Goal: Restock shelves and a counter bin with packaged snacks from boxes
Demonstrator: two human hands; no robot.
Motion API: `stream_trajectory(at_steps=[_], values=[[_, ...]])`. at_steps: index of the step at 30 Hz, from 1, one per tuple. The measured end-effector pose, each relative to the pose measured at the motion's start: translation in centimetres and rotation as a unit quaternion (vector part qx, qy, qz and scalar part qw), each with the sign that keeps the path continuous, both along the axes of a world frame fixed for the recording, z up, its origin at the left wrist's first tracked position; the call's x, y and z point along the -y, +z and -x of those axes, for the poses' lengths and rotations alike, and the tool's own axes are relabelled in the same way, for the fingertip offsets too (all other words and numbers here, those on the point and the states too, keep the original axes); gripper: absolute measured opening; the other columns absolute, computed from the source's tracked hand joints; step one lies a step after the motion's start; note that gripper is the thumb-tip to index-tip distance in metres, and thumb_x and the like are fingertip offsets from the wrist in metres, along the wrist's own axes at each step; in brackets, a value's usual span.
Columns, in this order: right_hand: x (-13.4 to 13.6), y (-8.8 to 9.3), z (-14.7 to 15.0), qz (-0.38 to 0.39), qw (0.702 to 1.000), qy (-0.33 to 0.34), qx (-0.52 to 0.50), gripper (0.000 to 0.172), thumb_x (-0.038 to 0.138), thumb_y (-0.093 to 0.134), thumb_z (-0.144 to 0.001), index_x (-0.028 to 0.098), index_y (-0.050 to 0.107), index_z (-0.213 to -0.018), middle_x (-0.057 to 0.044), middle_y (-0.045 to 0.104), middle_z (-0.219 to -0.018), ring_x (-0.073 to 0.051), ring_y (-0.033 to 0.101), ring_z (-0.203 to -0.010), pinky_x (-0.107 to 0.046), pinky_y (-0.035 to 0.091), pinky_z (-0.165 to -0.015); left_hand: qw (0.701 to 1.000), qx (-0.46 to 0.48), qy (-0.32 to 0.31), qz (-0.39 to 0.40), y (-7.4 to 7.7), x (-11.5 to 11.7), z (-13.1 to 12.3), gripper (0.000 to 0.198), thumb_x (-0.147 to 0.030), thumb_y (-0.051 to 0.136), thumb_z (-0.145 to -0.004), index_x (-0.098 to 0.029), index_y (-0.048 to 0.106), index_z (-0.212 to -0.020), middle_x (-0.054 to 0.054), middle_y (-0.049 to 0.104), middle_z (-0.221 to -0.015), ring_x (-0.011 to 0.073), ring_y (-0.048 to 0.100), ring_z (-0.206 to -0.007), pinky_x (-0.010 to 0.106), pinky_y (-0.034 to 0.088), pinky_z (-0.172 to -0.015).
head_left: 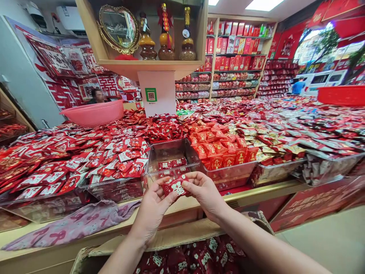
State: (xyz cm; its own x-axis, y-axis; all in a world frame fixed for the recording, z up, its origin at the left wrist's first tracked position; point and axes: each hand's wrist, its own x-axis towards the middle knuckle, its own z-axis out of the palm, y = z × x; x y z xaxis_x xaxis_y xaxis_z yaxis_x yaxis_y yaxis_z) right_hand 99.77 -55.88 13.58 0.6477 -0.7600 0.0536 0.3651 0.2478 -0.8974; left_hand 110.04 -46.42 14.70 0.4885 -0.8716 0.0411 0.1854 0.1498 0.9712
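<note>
Between both hands is a small dark red packet [174, 188] with white double-happiness characters and little white flowers. My left hand [155, 203] pinches its left end between thumb and fingers. On the right end, my right hand [203, 192] grips it the same way. Just behind the packet stands a clear plastic bin [168, 150] with a few similar red packets [171, 163] lying at its bottom. Below my forearms an open cardboard box [182, 234] holds several dark red packets [205, 257] of the same look.
Bins of red and white packets [119, 156] lie to the left, orange-red packets [222, 148] to the right. A patterned cloth [82, 224] rests on the counter edge. A pink basin [95, 114] and a display shelf [154, 64] stand behind. A person [98, 96] is at the back left.
</note>
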Motion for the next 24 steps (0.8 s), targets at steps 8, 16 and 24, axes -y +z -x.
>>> stream_trajectory(at_steps=[8, 16, 24], values=[[0.0, 0.0, 0.5, 0.034, 0.997, 0.046, -0.056, 0.036, 0.032, 0.072, -0.056, 0.013, 0.051, -0.078, 0.002, 0.056, -0.061, -0.007, 0.049, -0.052, -0.020, 0.036, -0.048, 0.997, 0.053, -0.005, -0.063, 0.3, -0.5, -1.2, 0.052, -0.026, 0.071, -0.058, -0.016, 0.046, -0.103, 0.007, 0.067, -0.089, 0.0186, 0.064, -0.079, 0.033, 0.050, -0.072], [4.9, 4.6, -1.2, 0.186, 0.979, -0.073, -0.048, 0.025, 0.024, 0.065, -0.061, 0.016, 0.045, -0.073, 0.005, 0.051, -0.062, -0.005, 0.047, -0.054, -0.019, 0.036, -0.052, 0.911, 0.366, 0.020, -0.187, 0.0, -5.5, -6.6, 0.023, -0.036, 0.061, -0.067, -0.020, 0.064, -0.084, 0.002, 0.066, -0.073, 0.0180, 0.059, -0.069, 0.025, 0.044, -0.063], [9.1, 4.8, -9.8, 0.265, 0.897, -0.011, -0.353, 0.027, 0.009, 0.066, -0.056, 0.016, 0.050, -0.077, 0.008, 0.046, -0.046, -0.007, 0.043, -0.042, -0.022, 0.036, -0.046, 0.875, 0.447, 0.027, -0.184, -1.5, -6.0, -6.2, 0.020, -0.036, 0.055, -0.072, -0.026, 0.065, -0.086, 0.001, 0.067, -0.079, 0.0190, 0.061, -0.068, 0.024, 0.043, -0.063]])
